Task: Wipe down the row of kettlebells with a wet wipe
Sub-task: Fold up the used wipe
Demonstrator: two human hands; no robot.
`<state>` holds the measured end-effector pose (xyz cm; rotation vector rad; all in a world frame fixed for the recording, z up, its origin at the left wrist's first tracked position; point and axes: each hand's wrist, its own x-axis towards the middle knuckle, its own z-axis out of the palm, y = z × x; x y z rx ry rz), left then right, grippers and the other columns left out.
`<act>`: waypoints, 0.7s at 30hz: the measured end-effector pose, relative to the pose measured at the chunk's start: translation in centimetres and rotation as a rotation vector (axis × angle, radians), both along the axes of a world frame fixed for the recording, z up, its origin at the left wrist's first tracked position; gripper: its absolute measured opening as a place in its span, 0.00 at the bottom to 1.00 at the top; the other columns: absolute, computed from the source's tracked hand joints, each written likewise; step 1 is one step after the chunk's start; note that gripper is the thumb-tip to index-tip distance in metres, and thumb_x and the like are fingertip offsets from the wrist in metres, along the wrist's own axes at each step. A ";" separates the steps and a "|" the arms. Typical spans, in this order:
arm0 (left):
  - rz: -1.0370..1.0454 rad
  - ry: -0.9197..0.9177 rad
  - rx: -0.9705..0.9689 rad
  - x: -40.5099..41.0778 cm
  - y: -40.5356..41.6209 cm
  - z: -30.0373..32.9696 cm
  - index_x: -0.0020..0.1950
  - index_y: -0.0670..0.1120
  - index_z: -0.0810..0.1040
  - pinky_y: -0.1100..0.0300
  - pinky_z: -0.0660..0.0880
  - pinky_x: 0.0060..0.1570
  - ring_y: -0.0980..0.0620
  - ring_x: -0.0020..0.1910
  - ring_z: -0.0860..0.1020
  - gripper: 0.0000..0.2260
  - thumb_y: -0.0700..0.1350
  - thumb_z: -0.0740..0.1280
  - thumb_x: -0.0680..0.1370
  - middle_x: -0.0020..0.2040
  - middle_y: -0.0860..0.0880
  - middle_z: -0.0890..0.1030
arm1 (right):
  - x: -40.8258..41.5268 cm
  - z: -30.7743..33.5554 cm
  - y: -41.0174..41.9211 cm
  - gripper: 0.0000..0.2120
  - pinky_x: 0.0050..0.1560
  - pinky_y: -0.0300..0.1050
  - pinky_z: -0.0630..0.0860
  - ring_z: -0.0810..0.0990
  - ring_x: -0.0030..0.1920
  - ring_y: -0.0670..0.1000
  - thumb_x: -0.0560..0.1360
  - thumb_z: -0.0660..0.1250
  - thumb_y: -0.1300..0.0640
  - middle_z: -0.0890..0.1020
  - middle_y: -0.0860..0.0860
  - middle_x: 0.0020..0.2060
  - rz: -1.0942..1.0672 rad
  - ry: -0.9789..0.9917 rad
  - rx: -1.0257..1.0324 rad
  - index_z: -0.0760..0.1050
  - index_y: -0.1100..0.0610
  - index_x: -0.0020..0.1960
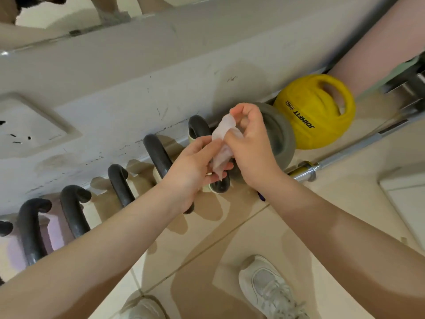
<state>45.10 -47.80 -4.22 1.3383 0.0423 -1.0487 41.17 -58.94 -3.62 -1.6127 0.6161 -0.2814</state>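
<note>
Wipe (222, 143) sits bunched at centre, pinched by left hand (195, 166) and right hand (249, 143) above the kettlebells (158, 155) running toward eight o'clock. Step looks like unfolding; next, press it onto a handle.

Yellow ball (308, 111): black lettering "JOINFIT", upside down in this view; beside it a small boxed mark, apparently "PRO". No other legible text.

Kettlebell handles (158, 155) matt black – perhaps iron; wet wipe (222, 143) soft, crumpled.
</note>
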 end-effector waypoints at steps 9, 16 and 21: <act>0.015 0.204 0.047 1.3 -5.1 1.3 0.59 0.40 0.77 0.55 0.79 0.52 0.48 0.49 0.80 0.13 0.43 0.61 0.78 0.54 0.42 0.81 | -3.1 0.7 -4.2 0.20 0.64 0.38 0.64 0.69 0.63 0.46 0.75 0.55 0.45 0.75 0.43 0.59 0.159 0.110 -0.542 0.80 0.53 0.55; -0.376 0.156 -0.146 -3.8 -12.6 3.7 0.57 0.40 0.79 0.58 0.77 0.52 0.51 0.48 0.80 0.12 0.38 0.57 0.79 0.51 0.44 0.82 | -10.3 1.9 -11.6 0.14 0.60 0.26 0.63 0.69 0.61 0.47 0.74 0.61 0.67 0.69 0.51 0.61 -0.019 0.064 -0.540 0.80 0.55 0.53; -0.389 0.055 -0.115 -8.8 -19.6 5.0 0.56 0.37 0.76 0.60 0.78 0.50 0.49 0.45 0.80 0.11 0.30 0.59 0.77 0.49 0.42 0.82 | -16.2 3.3 -17.5 0.18 0.48 0.31 0.69 0.75 0.50 0.40 0.73 0.66 0.65 0.77 0.47 0.50 -0.129 0.056 -0.430 0.70 0.49 0.58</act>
